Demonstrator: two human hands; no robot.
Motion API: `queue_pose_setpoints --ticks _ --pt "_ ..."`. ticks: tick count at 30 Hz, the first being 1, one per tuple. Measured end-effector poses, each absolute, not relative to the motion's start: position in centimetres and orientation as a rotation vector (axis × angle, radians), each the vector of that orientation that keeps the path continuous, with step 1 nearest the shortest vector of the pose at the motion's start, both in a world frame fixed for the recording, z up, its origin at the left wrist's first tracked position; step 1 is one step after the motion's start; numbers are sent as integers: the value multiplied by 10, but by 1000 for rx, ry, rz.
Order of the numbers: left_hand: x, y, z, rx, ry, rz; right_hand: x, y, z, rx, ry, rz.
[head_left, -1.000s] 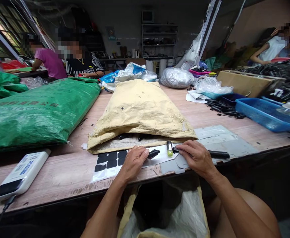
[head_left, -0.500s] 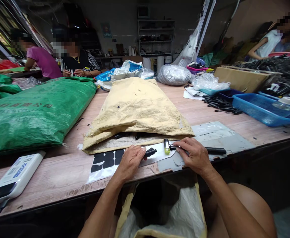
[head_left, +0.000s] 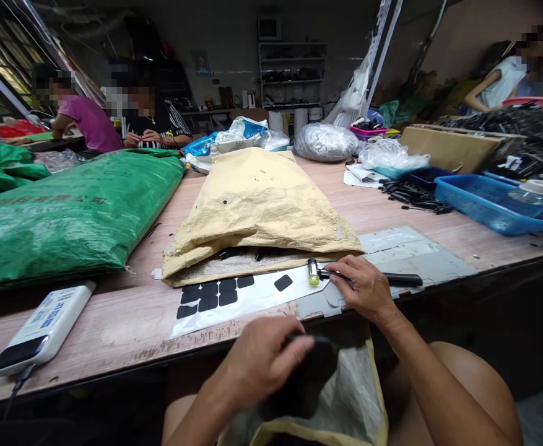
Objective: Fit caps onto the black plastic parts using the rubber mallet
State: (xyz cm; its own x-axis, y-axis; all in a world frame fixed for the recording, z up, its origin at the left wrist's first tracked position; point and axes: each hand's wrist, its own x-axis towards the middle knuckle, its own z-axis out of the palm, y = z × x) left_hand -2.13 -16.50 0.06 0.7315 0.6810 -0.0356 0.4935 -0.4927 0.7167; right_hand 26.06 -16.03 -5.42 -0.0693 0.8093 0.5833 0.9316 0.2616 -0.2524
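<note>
My left hand (head_left: 264,356) is just below the table edge, over the mouth of an open paper-and-plastic sack (head_left: 359,381). Its fingers are closed on a small black piece (head_left: 321,340), blurred and mostly hidden by the hand. On the table edge, my right hand (head_left: 364,286) grips a small hammer (head_left: 403,280) by its black handle, close to the silver and yellow head. The hammer lies across a grey board (head_left: 438,260). Left of it is a white sheet (head_left: 259,291) with several black rounded squares.
A yellow sack (head_left: 262,204) lies ahead, its mouth showing black pieces. A bulging green sack (head_left: 76,217) and a white device with a cable (head_left: 48,322) are at left. At right are a blue tray (head_left: 485,204) and a pile of black pieces (head_left: 415,197). Several people sit beyond.
My left hand has moved from the white sheet down and toward me, over the open sack, with the black piece. My right hand stays on the hammer.
</note>
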Motion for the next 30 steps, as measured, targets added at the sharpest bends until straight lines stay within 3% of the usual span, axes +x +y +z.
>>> queue_pose_setpoints --ticks 9,15,20,24,30 --pt "-6 -217 -64 2340 988 -246 261 -160 -55 -1570 -1907 -254" --pt "-17 -161 -13 2200 861 168 260 -160 -54 -1566 -1892 -254" --pt "-39 -56 6 2391 1636 691 259 -160 -54 -1552 -1886 -261" --pt "-45 -14 0 2474 1909 450 260 -159 -55 -1553 -1887 -253" --pt "-51 -22 8 2333 1886 309 260 -160 -55 -1555 -1893 -248"
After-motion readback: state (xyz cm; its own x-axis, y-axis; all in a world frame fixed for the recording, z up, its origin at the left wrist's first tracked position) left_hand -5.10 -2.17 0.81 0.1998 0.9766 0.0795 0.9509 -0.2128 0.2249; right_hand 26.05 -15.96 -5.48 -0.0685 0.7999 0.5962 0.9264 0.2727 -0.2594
